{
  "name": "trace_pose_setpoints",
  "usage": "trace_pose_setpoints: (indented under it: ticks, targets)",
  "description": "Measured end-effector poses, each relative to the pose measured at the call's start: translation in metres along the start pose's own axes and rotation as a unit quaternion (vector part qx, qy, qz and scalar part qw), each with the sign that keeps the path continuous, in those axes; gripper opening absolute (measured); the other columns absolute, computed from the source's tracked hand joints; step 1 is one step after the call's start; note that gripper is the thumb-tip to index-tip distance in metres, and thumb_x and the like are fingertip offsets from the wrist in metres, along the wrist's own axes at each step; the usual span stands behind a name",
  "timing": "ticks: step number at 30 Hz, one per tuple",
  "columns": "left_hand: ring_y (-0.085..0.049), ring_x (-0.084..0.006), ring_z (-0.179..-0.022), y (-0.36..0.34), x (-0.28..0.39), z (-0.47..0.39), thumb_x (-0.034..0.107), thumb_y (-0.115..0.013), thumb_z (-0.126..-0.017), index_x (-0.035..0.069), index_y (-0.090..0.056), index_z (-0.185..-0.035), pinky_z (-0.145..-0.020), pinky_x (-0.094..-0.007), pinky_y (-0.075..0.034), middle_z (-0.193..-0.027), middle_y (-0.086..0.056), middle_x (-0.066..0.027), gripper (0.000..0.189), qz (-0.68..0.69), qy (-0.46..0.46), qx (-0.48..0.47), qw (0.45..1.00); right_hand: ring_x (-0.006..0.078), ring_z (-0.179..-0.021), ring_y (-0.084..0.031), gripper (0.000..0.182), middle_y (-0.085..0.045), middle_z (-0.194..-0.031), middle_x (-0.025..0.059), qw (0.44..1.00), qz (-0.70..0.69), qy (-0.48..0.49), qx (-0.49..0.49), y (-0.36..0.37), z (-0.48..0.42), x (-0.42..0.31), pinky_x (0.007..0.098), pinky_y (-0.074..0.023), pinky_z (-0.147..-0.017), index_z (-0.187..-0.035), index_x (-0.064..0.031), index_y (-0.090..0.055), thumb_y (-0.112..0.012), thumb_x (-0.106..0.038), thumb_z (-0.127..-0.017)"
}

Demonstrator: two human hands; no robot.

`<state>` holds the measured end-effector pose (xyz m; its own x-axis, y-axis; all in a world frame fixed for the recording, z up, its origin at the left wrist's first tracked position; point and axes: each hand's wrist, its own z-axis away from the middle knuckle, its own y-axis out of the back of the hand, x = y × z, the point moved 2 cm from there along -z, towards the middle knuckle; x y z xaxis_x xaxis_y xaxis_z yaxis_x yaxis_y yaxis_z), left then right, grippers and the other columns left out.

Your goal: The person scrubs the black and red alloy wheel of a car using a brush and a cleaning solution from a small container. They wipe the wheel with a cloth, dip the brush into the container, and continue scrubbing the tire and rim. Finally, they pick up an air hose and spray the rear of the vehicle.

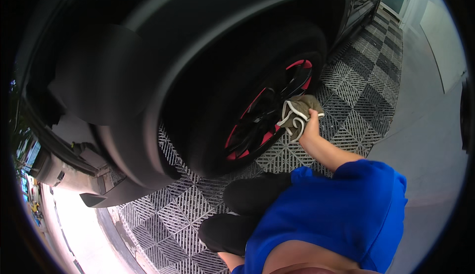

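My right hand (pixel 313 123) grips a bunched brown cloth with pale edging (pixel 302 107), its thumb pressed on top. The cloth overlaps the right side of a black and pink-red alloy wheel (pixel 259 121); whether it touches the rim cannot be told. Around the wheel is a dark tyre (pixel 207 155), set under the wheel arch of a dark grey car (pixel 156 99). Part of my left forearm shows at the bottom, beside my bent knee, but the left hand is out of sight.
Grey and black slatted floor tiles (pixel 191 214) lie under the car and about my knees. A smooth grey surface (pixel 419 136) runs along the right. The car's front bumper corner (pixel 111 196) juts out at lower left, near a bright paved strip (pixel 79 222).
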<state>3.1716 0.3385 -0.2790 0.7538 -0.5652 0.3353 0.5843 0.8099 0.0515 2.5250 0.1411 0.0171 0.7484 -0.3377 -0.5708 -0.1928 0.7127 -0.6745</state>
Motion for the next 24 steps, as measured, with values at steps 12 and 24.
trace_pose_setpoints:
  ticks: [12, 24]
  targets:
    - [-0.039, -0.0345, -0.135, -0.038, 0.114, 0.275, 0.035, -0.058, -0.092, 0.003, -0.047, -0.139, -0.098, -0.0429, -0.044, -0.151, -0.032, -0.0225, 0.058, 0.032, -0.503, 0.022, 0.863, 0.0429, -0.132, -0.035, 0.079, -0.031, -0.144, 0.0244, 0.653, 0.331, 0.661, -0.164, -0.089, -0.032, 0.053, 0.0492, -0.0337, -0.107, -0.138, -0.0091, -0.032, -0.076, -0.018, -0.073]
    - [-0.061, -0.0211, -0.111, -0.319, -0.026, 0.445, -0.003, -0.047, -0.092, -0.002, -0.064, -0.111, -0.095, -0.0310, -0.048, -0.119, -0.065, -0.0130, 0.026, -0.528, -0.404, -0.473, 0.579, 0.0186, -0.106, -0.050, 0.040, -0.055, -0.115, 0.0125, 0.976, 0.020, 0.199, -0.082, -0.135, -0.036, -0.040, 0.0338, -0.0403, -0.098, -0.123, 0.0004, -0.044, -0.055, -0.028, -0.098]
